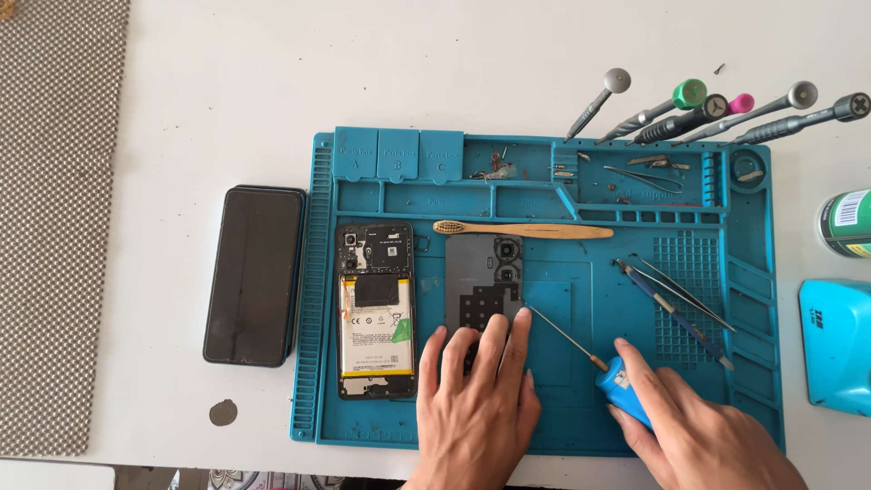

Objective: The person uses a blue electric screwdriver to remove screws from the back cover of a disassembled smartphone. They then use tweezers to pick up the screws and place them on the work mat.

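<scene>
Blue screwdriver (621, 386) gripped by right hand (703, 436); left hand (476, 404) flat on back cover (481, 281).

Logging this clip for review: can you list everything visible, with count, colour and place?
repair mat: one, teal, on the white table
opened phone: one, black with battery showing, mat left
back cover: one, dark grey, mat centre
dark phone: one, black, left of mat
toothbrush: one, wooden, above the cover
tweezers: several, metal, mat right
screwdrivers: about five, grey, top right
textured mat: one, grey, far left
blue device: one, right edge
left hand: pressing on the back cover
right hand: holding a blue-handled screwdriver, tip at the cover's edge
</scene>
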